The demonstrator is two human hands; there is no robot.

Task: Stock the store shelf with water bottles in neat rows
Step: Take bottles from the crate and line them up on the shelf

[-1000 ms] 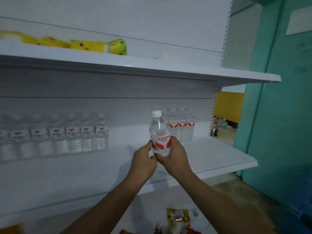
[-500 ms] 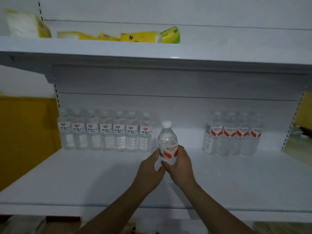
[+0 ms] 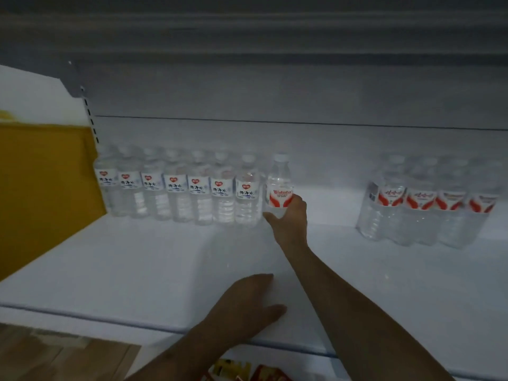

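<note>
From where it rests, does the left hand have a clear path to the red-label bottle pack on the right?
Probably not directly: the left hand lies flat on the shelf, and the right forearm, holding a bottle, crosses toward the pack.

Clear plastic bottles (image 3: 176, 193) (blurred), seemingly smooth shelf (image 3: 137, 270).

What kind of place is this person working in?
Most likely a small shop. A white shelf with a slotted upright holds rows of matching labelled water bottles and a second brand group. The right hand sets another bottle beside the row.
</note>
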